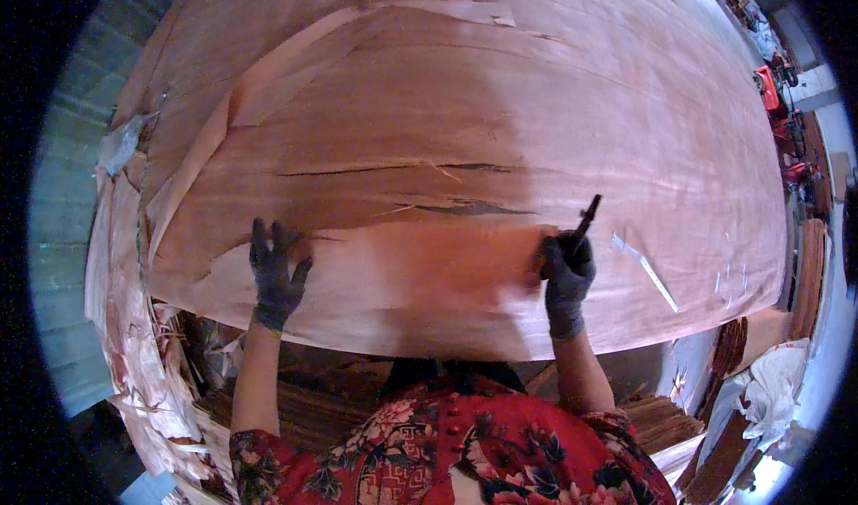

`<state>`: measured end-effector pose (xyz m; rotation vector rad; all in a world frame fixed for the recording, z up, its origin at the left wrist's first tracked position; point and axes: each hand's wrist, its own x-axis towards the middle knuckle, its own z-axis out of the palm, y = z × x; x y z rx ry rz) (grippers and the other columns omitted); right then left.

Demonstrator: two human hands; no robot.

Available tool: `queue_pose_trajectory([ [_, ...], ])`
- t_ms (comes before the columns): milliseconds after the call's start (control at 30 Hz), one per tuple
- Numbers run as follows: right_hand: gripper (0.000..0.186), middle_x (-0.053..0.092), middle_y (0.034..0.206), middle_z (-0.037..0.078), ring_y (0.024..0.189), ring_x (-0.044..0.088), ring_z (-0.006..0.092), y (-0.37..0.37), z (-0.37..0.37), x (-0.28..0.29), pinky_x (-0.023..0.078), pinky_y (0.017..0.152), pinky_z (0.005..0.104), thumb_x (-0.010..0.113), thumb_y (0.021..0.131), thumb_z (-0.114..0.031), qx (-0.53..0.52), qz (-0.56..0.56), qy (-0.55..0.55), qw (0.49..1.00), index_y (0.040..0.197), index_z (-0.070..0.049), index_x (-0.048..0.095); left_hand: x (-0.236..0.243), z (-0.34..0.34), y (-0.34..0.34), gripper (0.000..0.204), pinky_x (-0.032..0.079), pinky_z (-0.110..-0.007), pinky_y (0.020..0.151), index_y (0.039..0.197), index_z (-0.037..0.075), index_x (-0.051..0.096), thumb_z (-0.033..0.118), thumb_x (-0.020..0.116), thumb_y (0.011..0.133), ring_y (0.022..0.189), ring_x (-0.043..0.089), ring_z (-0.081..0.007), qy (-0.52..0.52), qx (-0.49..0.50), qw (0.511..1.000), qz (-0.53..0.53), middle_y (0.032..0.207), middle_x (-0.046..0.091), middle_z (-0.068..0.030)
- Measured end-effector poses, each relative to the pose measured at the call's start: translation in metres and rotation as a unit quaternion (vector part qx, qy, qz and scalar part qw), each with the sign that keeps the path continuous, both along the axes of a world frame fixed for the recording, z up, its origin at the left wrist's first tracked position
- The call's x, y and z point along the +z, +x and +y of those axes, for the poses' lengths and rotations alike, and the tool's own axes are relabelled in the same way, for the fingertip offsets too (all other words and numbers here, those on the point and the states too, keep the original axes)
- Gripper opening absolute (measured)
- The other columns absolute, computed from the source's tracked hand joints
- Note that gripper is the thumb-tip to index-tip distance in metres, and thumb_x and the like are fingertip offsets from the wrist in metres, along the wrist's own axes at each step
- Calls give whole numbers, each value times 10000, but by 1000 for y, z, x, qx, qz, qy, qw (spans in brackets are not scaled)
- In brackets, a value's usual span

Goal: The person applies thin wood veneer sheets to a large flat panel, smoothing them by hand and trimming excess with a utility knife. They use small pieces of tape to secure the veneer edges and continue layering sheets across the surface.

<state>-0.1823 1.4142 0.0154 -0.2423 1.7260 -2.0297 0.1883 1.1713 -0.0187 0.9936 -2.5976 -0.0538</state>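
A large reddish wood veneer sheet (429, 94) lies before me, with splits across its middle and a long torn strip at left. My left hand (281, 268), in a dark glove, is open over its lower left, fingers spread. My right hand (567, 268), also gloved, is closed around a slim dark tool (587, 214) pointing up and right. A blurred orange-brown veneer piece (460, 264) lies between my hands, its right end at my right hand; I cannot tell if that hand also grips it. A bent white strip (657, 286) lies just right of my right hand.
Ragged veneer scraps (134, 344) hang along the left, beside a greenish corrugated surface (67, 237). More veneer stacks (652, 416) sit below the sheet's near edge. At right are red equipment (769, 89), upright veneer pieces (809, 273) and crumpled white sheeting (773, 384).
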Motion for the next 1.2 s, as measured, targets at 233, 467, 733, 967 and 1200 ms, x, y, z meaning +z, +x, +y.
queue_pose_trajectory([
  [233, 82, 528, 663, -34, 522, 462, 51, -67, 1, -6, 369, 444, 203, 659, 851, -62, -25, 110, 87, 990, 849, -77, 579, 13, -34, -73, 650, 211, -475, 1120, 1431, 18, 323, 141, 598, 855, 1367, 260, -395, 23, -8, 998, 50, 1500, 260, -215],
  [467, 114, 554, 706, -24, 572, 463, 61, -141, -25, -29, 376, 483, 232, 648, 882, -132, -42, 200, 134, 970, 848, -70, 558, 24, -79, -168, 710, 298, -476, 1067, 1423, 38, 350, 52, 616, 764, 1283, 358, -429, -52, -27, 995, 75, 1434, 333, -253],
  [733, 134, 576, 773, 27, 529, 472, 81, -74, -49, 0, 417, 469, 249, 490, 961, -162, 137, 120, 49, 982, 954, -60, 577, -12, -93, -200, 728, 327, -466, 1045, 1420, 92, 383, 96, 619, 731, 1246, 403, -409, -86, -20, 995, 56, 1376, 407, -237],
  [967, 258, 514, 723, -28, 531, 457, 61, -32, -89, -26, 362, 417, 208, 468, 980, -364, 211, -26, 65, 975, 981, -115, 536, 17, -62, -157, 713, 265, -524, 1080, 1383, 6, 389, 245, 658, 767, 1317, 330, -409, -116, 71, 987, 80, 1379, 414, -196],
  [1200, 243, 594, 824, 9, 649, 556, 94, -5, -105, -8, 420, 478, 209, 539, 954, -317, 319, 6, 66, 946, 1009, -81, 540, -16, -52, -121, 736, 168, -548, 1115, 1416, 22, 335, 370, 588, 819, 1361, 293, -347, -15, 94, 995, -38, 1441, 377, -169],
])
